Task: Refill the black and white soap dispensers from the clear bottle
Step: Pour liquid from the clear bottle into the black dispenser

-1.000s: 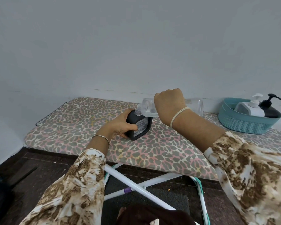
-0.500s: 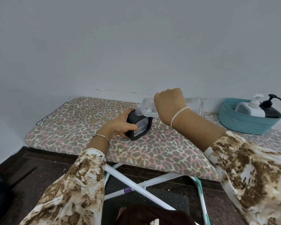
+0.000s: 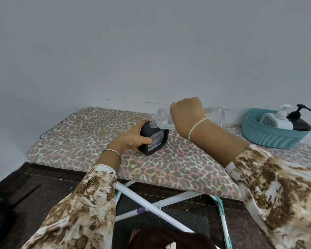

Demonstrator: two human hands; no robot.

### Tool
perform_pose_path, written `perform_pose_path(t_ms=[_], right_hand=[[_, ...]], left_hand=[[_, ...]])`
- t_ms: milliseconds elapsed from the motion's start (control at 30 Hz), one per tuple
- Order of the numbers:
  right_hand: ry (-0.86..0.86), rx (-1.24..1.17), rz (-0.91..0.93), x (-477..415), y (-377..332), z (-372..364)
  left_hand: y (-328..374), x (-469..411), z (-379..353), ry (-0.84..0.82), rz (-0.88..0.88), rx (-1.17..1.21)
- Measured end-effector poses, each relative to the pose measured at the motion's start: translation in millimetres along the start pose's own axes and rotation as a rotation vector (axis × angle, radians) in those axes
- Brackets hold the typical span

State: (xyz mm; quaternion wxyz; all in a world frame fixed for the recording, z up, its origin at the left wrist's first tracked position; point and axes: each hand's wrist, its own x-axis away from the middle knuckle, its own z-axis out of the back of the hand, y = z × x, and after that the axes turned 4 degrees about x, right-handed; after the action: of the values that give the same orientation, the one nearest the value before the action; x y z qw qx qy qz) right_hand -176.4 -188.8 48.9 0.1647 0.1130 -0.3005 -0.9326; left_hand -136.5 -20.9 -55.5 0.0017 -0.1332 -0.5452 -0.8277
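A black dispenser body [image 3: 155, 139] without its pump stands on the leopard-print ironing board [image 3: 178, 166]. My left hand [image 3: 133, 138] grips its left side. My right hand [image 3: 187, 115] grips the clear bottle [image 3: 162, 118], which lies tipped on its side above the black body. The bottle's neck points down-left into the black body's opening. My hand hides the bottle's middle; its base [image 3: 215, 115] shows to the right.
At the board's right end a teal basket [image 3: 269, 139] holds a white pump dispenser [image 3: 278, 119] and a black pump dispenser [image 3: 299, 121]. The wall runs right behind the board. White crossed legs [image 3: 151, 207] stand on the dark floor below.
The clear bottle is tipped very slightly further; both hands stay where they were.
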Motion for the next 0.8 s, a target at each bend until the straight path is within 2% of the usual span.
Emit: perform_pose_path(t_ms=[800], right_hand=[[0.0, 0.014, -0.009, 0.8, -0.7, 0.2]], left_hand=[[-0.7, 1.1, -0.2, -0.001, -0.005, 0.001]])
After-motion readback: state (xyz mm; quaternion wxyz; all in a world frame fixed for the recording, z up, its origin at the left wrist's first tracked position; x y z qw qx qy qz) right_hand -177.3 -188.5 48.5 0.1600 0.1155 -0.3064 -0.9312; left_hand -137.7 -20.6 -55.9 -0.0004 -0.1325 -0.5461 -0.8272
